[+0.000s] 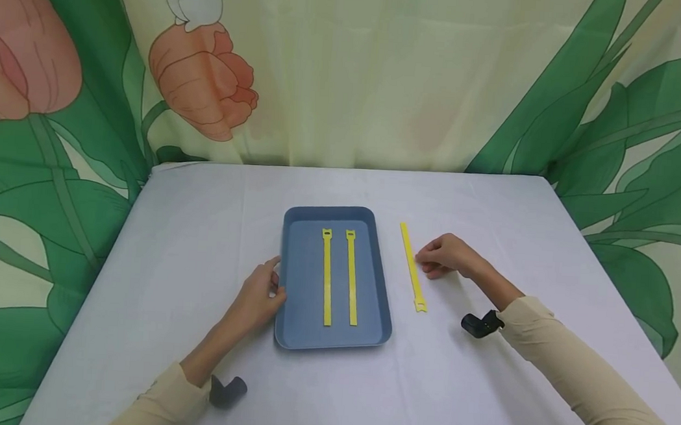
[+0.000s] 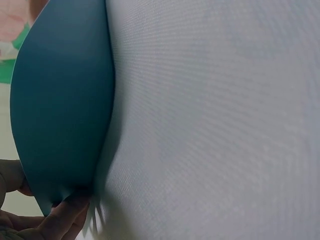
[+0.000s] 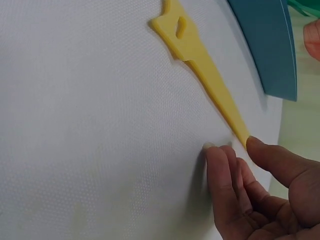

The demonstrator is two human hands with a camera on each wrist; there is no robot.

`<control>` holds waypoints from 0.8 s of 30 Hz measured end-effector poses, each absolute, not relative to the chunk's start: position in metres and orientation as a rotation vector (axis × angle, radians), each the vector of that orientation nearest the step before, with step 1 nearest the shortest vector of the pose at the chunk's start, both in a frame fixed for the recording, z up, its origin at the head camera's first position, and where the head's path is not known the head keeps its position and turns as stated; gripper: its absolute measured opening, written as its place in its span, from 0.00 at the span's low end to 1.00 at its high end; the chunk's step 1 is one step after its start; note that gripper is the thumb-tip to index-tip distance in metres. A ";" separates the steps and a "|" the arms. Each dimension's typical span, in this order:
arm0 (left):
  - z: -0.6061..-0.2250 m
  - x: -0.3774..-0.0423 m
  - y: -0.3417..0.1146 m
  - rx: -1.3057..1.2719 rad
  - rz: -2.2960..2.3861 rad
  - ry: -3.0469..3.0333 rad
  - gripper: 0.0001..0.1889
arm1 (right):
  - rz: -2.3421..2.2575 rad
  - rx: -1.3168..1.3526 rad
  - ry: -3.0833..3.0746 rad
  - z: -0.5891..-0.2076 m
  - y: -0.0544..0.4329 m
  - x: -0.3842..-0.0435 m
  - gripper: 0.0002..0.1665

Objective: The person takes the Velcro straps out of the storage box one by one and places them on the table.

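On the white-covered table stands a blue-grey tray [image 1: 300, 301]. My left hand [image 1: 259, 295] holds its left edge. In the left wrist view, the fingers [image 2: 65, 215] of that hand are at the tray's rim, thumb on one side. Two yellow cable ties [image 1: 327, 277] with slotted heads lie side by side in the tray, heads away from me. A third yellow cable tie [image 1: 412, 265] lies on the cloth right of the tray, its slotted head towards me. Beside it is my right hand [image 1: 449, 255], thumb and fingers apart. In the right wrist view the thumb [image 3: 265, 155] overlaps the strap's plain end.
A white cloth [image 1: 317, 399] covers the table, whose far edge meets a curtain [image 1: 372, 78] printed with flowers and leaves. Dark wrist-worn cameras [image 1: 480, 324] stick out beside both sleeves, close over the cloth.
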State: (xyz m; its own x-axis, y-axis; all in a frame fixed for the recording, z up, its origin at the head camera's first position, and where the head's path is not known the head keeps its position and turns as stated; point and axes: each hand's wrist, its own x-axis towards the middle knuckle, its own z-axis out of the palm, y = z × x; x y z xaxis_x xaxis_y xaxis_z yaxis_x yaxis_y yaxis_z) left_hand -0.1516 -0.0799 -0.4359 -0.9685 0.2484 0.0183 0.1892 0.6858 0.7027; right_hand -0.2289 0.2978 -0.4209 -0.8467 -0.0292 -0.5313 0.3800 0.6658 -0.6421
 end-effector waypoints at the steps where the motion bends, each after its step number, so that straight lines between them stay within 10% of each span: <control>1: -0.436 -0.151 -0.080 0.367 1.157 2.813 0.33 | -1.062 0.276 2.381 -0.420 0.298 -0.229 0.19; 24: -0.434 -0.150 -0.079 0.358 1.150 2.822 0.32 | -1.062 0.121 2.479 -0.396 0.286 -0.227 0.21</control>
